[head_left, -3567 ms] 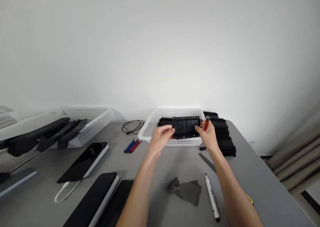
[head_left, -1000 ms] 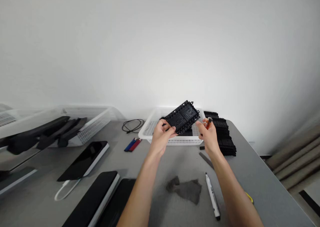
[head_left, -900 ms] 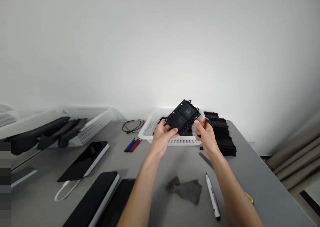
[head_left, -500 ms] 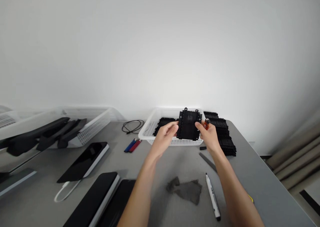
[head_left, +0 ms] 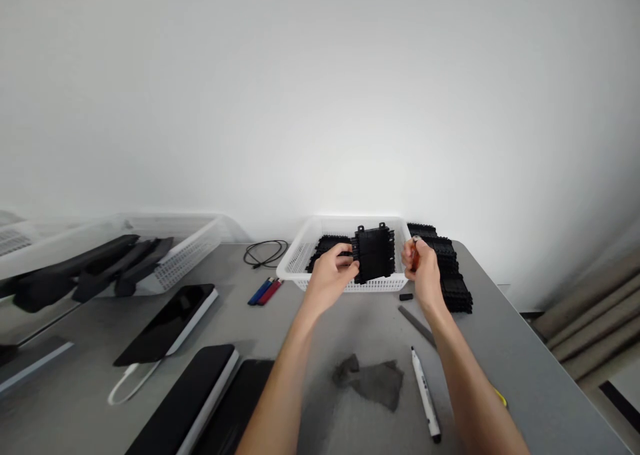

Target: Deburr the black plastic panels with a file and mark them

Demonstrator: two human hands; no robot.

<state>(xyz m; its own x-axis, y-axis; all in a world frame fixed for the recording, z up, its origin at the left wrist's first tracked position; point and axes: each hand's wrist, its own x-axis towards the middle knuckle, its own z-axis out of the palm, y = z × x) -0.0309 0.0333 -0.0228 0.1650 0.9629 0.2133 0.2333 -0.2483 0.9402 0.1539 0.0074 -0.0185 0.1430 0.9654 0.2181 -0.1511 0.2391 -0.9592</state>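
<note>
A flat black plastic part (head_left: 375, 254) with toothed edges is held up by its left edge in my left hand (head_left: 331, 273), over the front of a white basket (head_left: 290, 266). Just right of the part, apart from it, my right hand (head_left: 421, 268) is closed around an orange lighter (head_left: 415, 253), whose metal top shows. More black parts (head_left: 330, 245) lie inside the basket. Stacks of similar black parts (head_left: 454, 288) stand to the right of the basket, partly behind my right hand.
A grey cloth (head_left: 377, 383), a white marker (head_left: 426, 395), blue (head_left: 261, 291) and red lighters (head_left: 271, 292) and a black cable (head_left: 265, 253) lie on the table (head_left: 530, 375). A phone (head_left: 167, 323) and another basket (head_left: 193, 241) are at left.
My right hand has let go of the black part and moved slightly right, keeping the orange lighter. The part has turned and sunk a little in my left hand.
</note>
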